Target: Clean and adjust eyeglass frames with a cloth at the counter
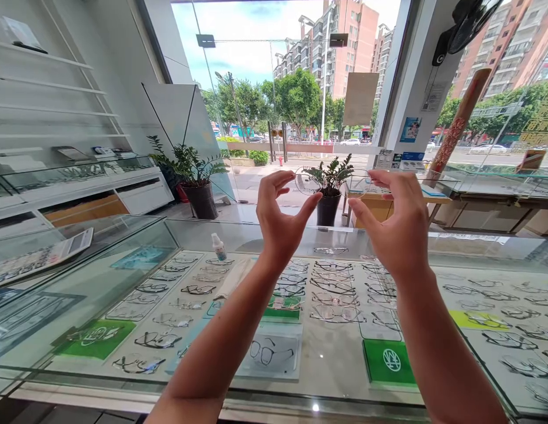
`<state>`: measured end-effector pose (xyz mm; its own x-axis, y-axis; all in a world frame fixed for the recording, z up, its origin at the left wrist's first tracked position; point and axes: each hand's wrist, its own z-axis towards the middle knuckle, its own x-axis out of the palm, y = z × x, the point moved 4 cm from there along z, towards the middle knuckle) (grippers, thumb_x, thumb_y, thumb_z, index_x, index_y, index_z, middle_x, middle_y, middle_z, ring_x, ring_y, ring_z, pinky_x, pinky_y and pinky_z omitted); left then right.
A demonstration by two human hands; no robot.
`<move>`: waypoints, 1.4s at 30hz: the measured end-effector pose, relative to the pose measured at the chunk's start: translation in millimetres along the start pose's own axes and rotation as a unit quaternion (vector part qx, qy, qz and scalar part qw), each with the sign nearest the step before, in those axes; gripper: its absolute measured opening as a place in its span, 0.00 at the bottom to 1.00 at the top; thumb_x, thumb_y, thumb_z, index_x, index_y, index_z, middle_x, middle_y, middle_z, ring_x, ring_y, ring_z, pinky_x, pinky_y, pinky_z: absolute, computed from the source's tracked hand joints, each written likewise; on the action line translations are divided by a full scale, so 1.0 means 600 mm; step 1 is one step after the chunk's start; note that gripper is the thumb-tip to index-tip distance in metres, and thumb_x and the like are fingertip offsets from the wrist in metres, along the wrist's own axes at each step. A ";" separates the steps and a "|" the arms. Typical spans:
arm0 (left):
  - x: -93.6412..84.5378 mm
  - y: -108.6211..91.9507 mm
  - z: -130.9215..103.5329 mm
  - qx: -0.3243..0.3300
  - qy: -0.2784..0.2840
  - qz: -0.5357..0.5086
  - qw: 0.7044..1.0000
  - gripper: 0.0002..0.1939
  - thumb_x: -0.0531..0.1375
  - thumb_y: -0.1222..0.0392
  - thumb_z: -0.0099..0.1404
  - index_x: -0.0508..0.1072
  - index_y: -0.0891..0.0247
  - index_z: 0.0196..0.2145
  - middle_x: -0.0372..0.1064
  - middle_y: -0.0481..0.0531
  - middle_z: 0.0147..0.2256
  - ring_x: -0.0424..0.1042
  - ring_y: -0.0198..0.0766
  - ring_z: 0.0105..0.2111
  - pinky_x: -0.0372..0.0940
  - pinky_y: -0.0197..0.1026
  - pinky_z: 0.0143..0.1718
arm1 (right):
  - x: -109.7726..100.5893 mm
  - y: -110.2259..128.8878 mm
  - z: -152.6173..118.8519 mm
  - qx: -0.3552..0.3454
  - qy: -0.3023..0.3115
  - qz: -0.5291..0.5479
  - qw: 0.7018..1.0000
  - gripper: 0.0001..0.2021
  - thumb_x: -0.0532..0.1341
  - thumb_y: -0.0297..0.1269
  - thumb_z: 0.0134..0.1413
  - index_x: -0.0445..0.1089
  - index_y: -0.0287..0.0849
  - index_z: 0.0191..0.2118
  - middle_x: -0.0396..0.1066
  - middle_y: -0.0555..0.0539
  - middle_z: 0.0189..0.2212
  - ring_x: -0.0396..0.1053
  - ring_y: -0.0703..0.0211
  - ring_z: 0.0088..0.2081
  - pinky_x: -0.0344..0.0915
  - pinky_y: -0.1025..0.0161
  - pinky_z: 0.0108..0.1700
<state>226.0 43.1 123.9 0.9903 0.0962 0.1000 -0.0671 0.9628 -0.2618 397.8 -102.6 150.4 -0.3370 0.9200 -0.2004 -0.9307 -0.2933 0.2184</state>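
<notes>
A pair of eyeglasses (305, 181) with thin, see-through rims is held up in front of me above the glass display case (326, 383). My left hand (282, 212) is closed on its left side, thumb below and fingers above. On the opposite side my right hand (397, 218) pinches it in the same way. Both raised forearms cross over rows of spectacle frames (333, 282) lying in the case. Beneath my left forearm, dark-rimmed glasses (267, 354) rest on a pale tray. Trees and a potted plant behind make the lens outlines hard to trace.
A small spray bottle (218, 246) stands on the case's far left part. At the left, a calculator (75, 246) lies on the glass. Green logo cards (391, 360) are among the frames. Beyond the case are potted plants (327, 206) and a large window. A fan (463, 29) hangs upper right.
</notes>
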 end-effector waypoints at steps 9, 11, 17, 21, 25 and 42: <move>0.008 0.008 -0.005 -0.032 0.009 -0.036 0.999 0.29 0.75 0.47 0.64 0.70 0.52 0.57 0.77 0.56 0.54 0.79 0.48 0.56 0.76 0.52 0.53 | -0.003 0.005 0.000 -0.002 -0.002 -0.008 1.000 0.18 0.69 0.39 0.64 0.74 0.49 0.58 0.75 0.40 0.53 0.75 0.41 0.56 0.77 0.40 0.55; 0.008 0.007 -0.005 -0.034 0.008 -0.034 0.999 0.28 0.75 0.47 0.64 0.70 0.52 0.57 0.77 0.56 0.54 0.79 0.48 0.56 0.76 0.52 0.53 | -0.003 0.006 0.000 0.001 0.000 -0.007 1.000 0.18 0.69 0.39 0.64 0.74 0.49 0.58 0.75 0.40 0.53 0.75 0.41 0.56 0.76 0.40 0.55; 0.008 0.000 -0.006 -0.023 0.012 -0.016 1.000 0.29 0.74 0.46 0.66 0.68 0.52 0.58 0.76 0.56 0.56 0.81 0.48 0.54 0.77 0.52 0.50 | -0.002 0.005 0.001 0.003 0.002 0.002 1.000 0.18 0.69 0.39 0.64 0.74 0.48 0.58 0.75 0.40 0.53 0.75 0.41 0.56 0.76 0.39 0.56; 0.004 -0.006 -0.005 -0.010 -0.004 0.006 1.000 0.29 0.74 0.47 0.66 0.68 0.52 0.58 0.76 0.56 0.55 0.81 0.48 0.53 0.77 0.52 0.50 | 0.001 0.000 0.000 0.015 0.008 0.017 1.000 0.18 0.69 0.39 0.64 0.74 0.48 0.58 0.75 0.40 0.53 0.76 0.41 0.56 0.77 0.39 0.55; -0.004 -0.016 -0.002 0.022 -0.035 0.032 0.999 0.29 0.75 0.48 0.64 0.69 0.52 0.57 0.76 0.55 0.53 0.80 0.48 0.52 0.76 0.52 0.48 | 0.008 -0.013 -0.001 0.034 0.016 0.058 0.998 0.22 0.70 0.41 0.62 0.73 0.48 0.60 0.76 0.39 0.56 0.77 0.42 0.57 0.79 0.43 0.53; -0.012 -0.038 -0.002 0.084 -0.057 0.064 0.993 0.29 0.76 0.49 0.62 0.71 0.53 0.56 0.76 0.54 0.51 0.76 0.50 0.54 0.74 0.52 0.48 | 0.014 -0.062 0.003 0.128 0.008 0.183 0.975 0.15 0.63 0.49 0.72 0.81 0.46 0.53 0.85 0.42 0.50 0.82 0.49 0.50 0.78 0.44 0.57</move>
<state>220.3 20.2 128.1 0.9524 0.2403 0.1875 -0.2214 0.9683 -0.1160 430.0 -83.4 142.2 -0.6435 0.7614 -0.0792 -0.6830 -0.5243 0.5086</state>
